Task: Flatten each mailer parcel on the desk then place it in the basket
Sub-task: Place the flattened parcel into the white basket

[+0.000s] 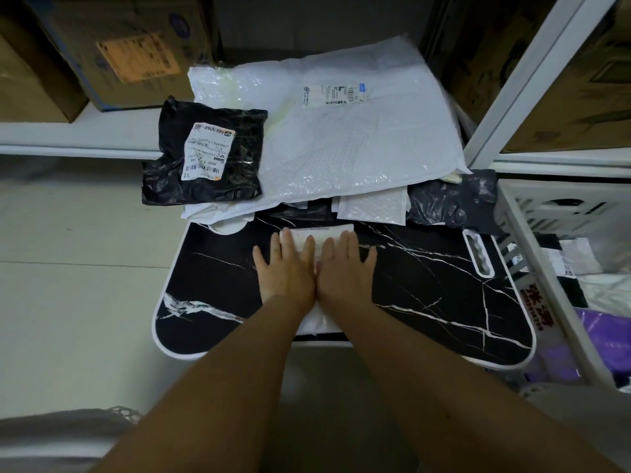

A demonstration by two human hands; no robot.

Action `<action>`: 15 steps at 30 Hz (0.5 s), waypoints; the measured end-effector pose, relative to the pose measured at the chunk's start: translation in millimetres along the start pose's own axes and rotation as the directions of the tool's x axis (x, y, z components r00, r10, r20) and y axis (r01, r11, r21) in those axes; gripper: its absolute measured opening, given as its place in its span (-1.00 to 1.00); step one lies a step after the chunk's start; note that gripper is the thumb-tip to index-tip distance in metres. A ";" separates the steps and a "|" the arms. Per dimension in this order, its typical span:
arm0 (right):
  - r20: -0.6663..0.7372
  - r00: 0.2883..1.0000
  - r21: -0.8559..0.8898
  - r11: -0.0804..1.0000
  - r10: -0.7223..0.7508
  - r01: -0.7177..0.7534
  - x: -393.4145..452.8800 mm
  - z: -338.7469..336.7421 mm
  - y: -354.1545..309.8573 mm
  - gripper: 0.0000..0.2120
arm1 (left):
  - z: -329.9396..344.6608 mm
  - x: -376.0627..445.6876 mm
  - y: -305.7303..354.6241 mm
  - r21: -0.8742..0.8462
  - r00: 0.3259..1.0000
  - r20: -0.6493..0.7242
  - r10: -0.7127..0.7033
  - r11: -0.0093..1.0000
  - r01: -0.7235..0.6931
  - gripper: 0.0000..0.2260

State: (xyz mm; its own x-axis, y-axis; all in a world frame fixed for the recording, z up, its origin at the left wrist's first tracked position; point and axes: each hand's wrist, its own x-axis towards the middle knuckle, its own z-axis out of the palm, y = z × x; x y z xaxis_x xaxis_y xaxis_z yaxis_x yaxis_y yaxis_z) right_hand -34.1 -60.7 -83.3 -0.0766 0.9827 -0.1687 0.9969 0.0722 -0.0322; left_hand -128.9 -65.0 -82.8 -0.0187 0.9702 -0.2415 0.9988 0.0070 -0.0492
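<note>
A small white mailer parcel point(319, 235) lies in the middle of the black marble-patterned desk point(426, 288). My left hand point(285, 268) and my right hand point(345, 268) press flat on it side by side, fingers straight, covering most of it. Behind it, at the desk's far edge, is a pile of parcels: a black bag with a white label point(208, 158), a large white bubble mailer point(341, 138), a smaller white mailer point(372, 206) and a dark bag point(444, 203). The white slatted basket point(532, 233) stands at the right, holding several parcels.
Cardboard boxes point(112, 52) sit on a white shelf at the back left. A white shelf upright point(522, 80) rises at the right with more boxes behind it. Pale floor tiles lie left of the desk. A purple bag point(604, 339) lies in the basket.
</note>
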 end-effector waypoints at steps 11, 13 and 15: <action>0.079 0.990 0.179 0.978 -0.120 0.104 -53.8 28.8 18.2 -0.44 | 24.1 -55.4 -21.0 0.016 0.961 0.003 0.278 0.960 -0.278 -0.49; 0.145 0.985 0.175 0.983 -0.090 0.064 -48.3 21.7 16.8 -0.49 | 28.2 -59.0 -22.9 0.040 0.958 0.029 0.287 0.957 -0.288 -0.41; 0.171 0.984 0.173 0.985 -0.055 0.025 -45.6 18.9 13.4 -0.49 | 26.5 -56.2 -22.6 0.053 0.959 0.053 0.277 0.958 -0.280 -0.41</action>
State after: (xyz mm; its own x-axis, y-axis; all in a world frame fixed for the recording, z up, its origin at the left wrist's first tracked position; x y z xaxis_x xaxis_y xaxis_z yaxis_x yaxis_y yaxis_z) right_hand -17.6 -107.7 -94.6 -0.1333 0.9335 -0.3329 0.9763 0.0660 -0.2061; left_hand -151.6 -126.1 -93.8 0.2567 0.9197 -0.2972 0.9601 -0.2779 -0.0306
